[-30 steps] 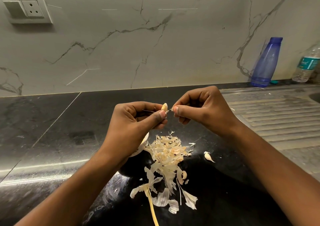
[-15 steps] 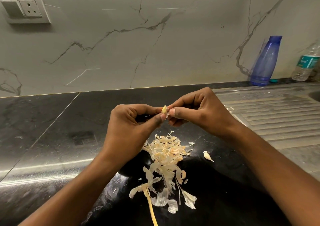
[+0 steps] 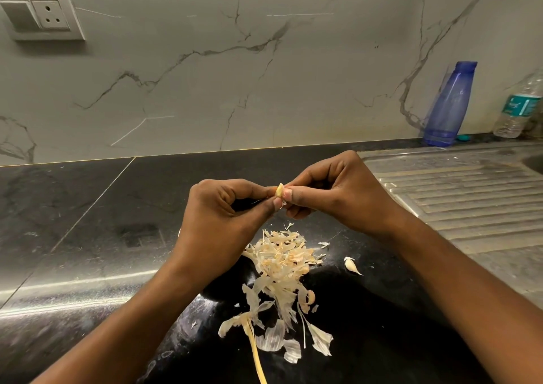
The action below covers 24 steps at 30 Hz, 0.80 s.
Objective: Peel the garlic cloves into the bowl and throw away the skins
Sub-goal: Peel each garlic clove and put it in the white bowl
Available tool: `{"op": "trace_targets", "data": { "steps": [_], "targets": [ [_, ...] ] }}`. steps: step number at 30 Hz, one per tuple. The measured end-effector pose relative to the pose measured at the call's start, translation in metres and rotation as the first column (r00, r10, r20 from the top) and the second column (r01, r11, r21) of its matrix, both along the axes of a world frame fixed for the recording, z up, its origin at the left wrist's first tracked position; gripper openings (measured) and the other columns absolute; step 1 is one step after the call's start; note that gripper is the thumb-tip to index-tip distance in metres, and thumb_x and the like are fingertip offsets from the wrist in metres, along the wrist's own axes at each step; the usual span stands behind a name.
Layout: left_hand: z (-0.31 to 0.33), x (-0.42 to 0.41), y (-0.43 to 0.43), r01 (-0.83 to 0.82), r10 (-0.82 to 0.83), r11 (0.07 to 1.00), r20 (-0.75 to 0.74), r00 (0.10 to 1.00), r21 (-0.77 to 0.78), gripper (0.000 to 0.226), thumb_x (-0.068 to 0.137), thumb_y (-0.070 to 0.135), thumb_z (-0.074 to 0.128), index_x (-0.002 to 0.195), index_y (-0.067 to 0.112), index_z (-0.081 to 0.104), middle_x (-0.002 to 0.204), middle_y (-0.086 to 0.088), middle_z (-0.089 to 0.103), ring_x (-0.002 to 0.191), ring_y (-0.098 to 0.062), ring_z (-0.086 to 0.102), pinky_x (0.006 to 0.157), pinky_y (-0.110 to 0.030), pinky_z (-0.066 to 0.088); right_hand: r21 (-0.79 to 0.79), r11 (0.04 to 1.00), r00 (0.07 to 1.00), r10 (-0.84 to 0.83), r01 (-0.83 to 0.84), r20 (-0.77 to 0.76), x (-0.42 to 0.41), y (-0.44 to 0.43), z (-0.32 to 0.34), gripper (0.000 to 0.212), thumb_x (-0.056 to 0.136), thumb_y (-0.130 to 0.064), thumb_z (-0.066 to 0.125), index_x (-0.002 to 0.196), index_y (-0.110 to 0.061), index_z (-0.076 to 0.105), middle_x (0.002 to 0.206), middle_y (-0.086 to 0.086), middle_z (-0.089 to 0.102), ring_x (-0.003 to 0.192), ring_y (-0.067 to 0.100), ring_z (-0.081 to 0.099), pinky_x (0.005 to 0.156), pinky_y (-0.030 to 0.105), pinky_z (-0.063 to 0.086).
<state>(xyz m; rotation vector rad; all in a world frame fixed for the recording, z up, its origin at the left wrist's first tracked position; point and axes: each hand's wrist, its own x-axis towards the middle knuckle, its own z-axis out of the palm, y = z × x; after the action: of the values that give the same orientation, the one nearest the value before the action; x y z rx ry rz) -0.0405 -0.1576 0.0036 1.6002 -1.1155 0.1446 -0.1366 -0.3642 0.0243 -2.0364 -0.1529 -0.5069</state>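
A small yellowish garlic clove point(image 3: 279, 190) is pinched between the thumb and forefinger of my left hand point(image 3: 226, 216). My right hand point(image 3: 338, 191) pinches the same clove from the right side, thumb tip against it. Below both hands a heap of dry garlic skins point(image 3: 283, 261) lies on the black counter point(image 3: 88, 236), trailing toward me with a long pale stalk point(image 3: 255, 351). One unpeeled clove point(image 3: 351, 265) lies alone to the right of the heap. The bowl is hidden under my left hand and wrist.
A steel sink drainboard point(image 3: 470, 204) lies to the right. A blue bottle point(image 3: 448, 105) and a clear water bottle point(image 3: 520, 107) stand at the back right against the marble wall. A switch and socket plate point(image 3: 41, 14) is on the wall at upper left.
My right hand has closed in from the right until its fingertips meet the clove. My left hand has shifted slightly and now covers the white bowl rim seen one second ago.
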Motion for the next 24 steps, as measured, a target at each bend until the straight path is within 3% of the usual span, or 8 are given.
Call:
{"op": "trace_targets", "data": {
  "steps": [10, 24],
  "targets": [
    [0.0001, -0.0005, 0.0, 0.051, -0.052, 0.999, -0.069, 0.996, -0.008, 0.019, 0.087, 0.014, 0.08, 0.106, 0.01, 0.081, 0.093, 0.005, 0.082, 0.085, -0.014, 0.08, 0.076, -0.029, 0.065, 0.025, 0.998, 0.998, 0.065, -0.065, 0.004, -0.0013, -0.0021, 0.0006, 0.016, 0.096, -0.005, 0.073, 0.106, 0.005, 0.079, 0.092, 0.011, 0.082, 0.079, 0.028, 0.08, 0.072, 0.033, 0.066],
    [0.0, -0.0006, 0.0002, 0.084, -0.085, 0.996, -0.13, 0.988, -0.017, 0.021, 0.087, 0.017, 0.078, 0.107, 0.01, 0.08, 0.093, 0.002, 0.082, 0.085, -0.018, 0.08, 0.076, -0.032, 0.066, -0.008, 1.0, 0.998, 0.014, -0.014, 0.064, 0.0012, -0.0022, -0.002, 0.013, 0.095, -0.009, 0.073, 0.103, -0.001, 0.081, 0.088, 0.01, 0.081, 0.075, 0.027, 0.08, 0.07, 0.034, 0.067]
  ]
}}
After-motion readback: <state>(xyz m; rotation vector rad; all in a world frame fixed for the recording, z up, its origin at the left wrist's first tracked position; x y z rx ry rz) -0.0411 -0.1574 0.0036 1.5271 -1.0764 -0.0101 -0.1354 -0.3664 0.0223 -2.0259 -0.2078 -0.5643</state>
